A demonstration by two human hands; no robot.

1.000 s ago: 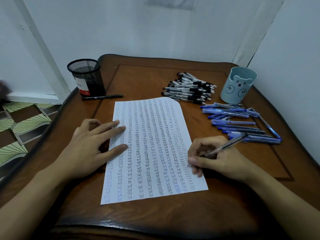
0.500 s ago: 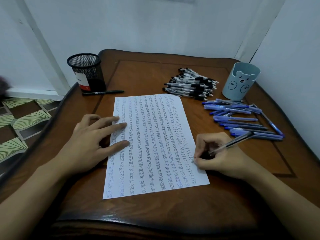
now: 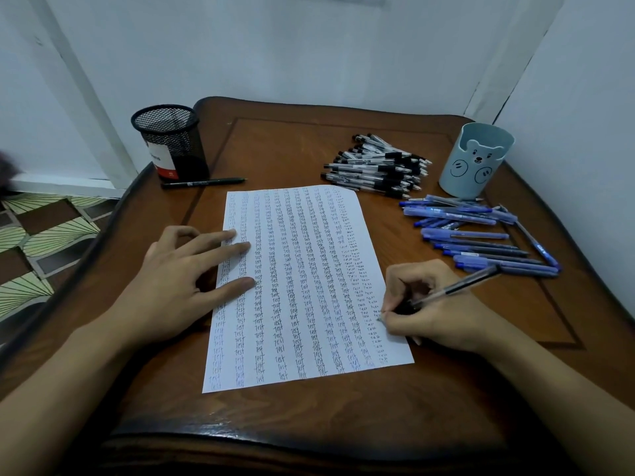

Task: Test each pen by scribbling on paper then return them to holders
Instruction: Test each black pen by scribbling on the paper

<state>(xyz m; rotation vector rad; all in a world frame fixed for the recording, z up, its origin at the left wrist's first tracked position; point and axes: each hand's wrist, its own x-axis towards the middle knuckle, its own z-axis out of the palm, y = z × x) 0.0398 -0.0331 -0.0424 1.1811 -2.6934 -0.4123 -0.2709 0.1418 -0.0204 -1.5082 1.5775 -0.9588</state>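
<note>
1. Mid-test here: scribbling with a clear-barrelled pen (image 3: 457,286) pinched in the right hand (image 3: 436,310), fingers curled tight round it, tip down on the paper (image 3: 302,286) close to its right edge, toward the near-right part of the tabletop (image 3: 292,142).
2. Pinning the sheet's left edge with the left hand (image 3: 185,276), fingers straight and spread, gripping nothing.
3. Next up, probably: lifting the tip, then reaching across to drop that pen into a holder. Guessing the black mesh holder (image 3: 171,142) at the far-left corner, going by the ink colour. Calls for a clean, upright drop through the rim.
4. Holders: no pens seen sticking out of the mesh one or the blue bear holder (image 3: 476,159) at the far-right corner; can't see the bottom of either.
5. Loads left to test, by the look of it: a heap of black pens (image 3: 378,170) near the far edge, blue pens (image 3: 474,235) spread along the right edge, plus a lone black pen (image 3: 202,182) lying just beside the mesh holder.
</note>
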